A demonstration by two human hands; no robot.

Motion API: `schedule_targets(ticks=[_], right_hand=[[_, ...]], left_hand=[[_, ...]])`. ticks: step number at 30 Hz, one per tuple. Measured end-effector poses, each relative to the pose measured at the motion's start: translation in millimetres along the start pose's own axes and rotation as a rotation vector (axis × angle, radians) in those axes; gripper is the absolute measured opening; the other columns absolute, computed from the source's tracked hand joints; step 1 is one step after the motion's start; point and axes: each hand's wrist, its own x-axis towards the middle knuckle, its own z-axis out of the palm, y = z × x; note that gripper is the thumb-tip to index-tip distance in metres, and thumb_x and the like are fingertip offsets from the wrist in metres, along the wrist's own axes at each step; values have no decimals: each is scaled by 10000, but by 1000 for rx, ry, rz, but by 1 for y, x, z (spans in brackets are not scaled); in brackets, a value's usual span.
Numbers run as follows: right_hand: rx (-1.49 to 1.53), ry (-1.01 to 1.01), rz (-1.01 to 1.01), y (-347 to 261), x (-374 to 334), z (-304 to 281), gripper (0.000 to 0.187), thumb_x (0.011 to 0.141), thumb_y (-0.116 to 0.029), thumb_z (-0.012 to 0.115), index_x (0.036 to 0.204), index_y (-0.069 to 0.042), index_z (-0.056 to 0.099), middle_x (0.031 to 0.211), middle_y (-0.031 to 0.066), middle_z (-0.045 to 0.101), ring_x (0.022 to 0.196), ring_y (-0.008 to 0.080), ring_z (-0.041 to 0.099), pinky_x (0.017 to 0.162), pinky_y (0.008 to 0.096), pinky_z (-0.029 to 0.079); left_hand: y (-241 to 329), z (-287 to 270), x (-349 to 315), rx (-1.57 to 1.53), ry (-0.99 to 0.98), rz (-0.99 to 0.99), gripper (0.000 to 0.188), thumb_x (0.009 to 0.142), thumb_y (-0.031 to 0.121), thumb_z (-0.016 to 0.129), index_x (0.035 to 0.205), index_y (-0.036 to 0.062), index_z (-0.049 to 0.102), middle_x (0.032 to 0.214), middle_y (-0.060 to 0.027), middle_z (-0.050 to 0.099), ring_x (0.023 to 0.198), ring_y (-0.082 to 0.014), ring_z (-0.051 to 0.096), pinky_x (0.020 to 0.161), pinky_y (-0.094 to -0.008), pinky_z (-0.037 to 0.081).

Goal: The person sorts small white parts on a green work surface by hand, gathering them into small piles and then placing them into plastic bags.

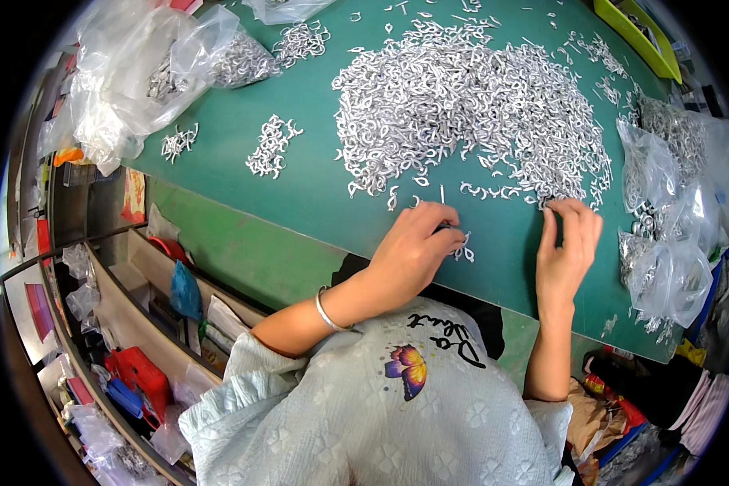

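A large heap of small silver metal pieces [462,101], some hook-shaped and some looped, lies spread on the green tabletop [300,202]. My right hand [569,251] reaches the heap's near right edge, thumb and fingers pinched on a small piece there. Closer to the table's front edge, my left hand [417,247] is curled with thumb and fingertips close together. What it holds, if anything, is hidden by the fingers. A few looped pieces [464,249] lie right beside its thumb. Between the hands runs a short row of curved pieces [492,192].
Clear plastic bags [113,89] stand at the far left, and more bags of metal parts [676,211] line the right edge. Small piles [273,147] sit left of the heap. A yellow-green bin [640,36] is at the far right. Cluttered shelves [146,324] are at lower left.
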Motion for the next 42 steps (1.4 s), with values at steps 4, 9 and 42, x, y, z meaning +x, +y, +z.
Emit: schedule_targets(ticks=[4, 9, 42], right_hand=[[119, -129, -62, -12, 2, -5, 172, 798, 41, 677, 963, 4, 649, 942, 140, 617, 859, 303, 579, 773, 385, 464], [370, -421, -88, -34, -3, -6, 230, 776, 39, 679, 1003, 1, 662, 984, 127, 613, 894, 308, 583, 792, 383, 471], [-726, 377, 307, 164, -27, -198, 169, 861, -81, 673, 1013, -8, 680, 951, 152, 651, 841, 303, 600, 772, 374, 479]], left_hand=[[5, -1, -6, -86, 107, -87, 344, 768, -33, 705, 1099, 25, 630, 1092, -124, 604, 992, -301, 596, 830, -377, 477], [2, -15, -9, 25, 2, -84, 369, 794, 15, 694, 1152, 27, 602, 1092, -110, 567, 989, -291, 548, 825, -388, 424], [16, -19, 7, 0, 52, -136, 286, 759, -59, 717, 1026, 12, 644, 976, -137, 659, 867, -307, 633, 782, -370, 498]])
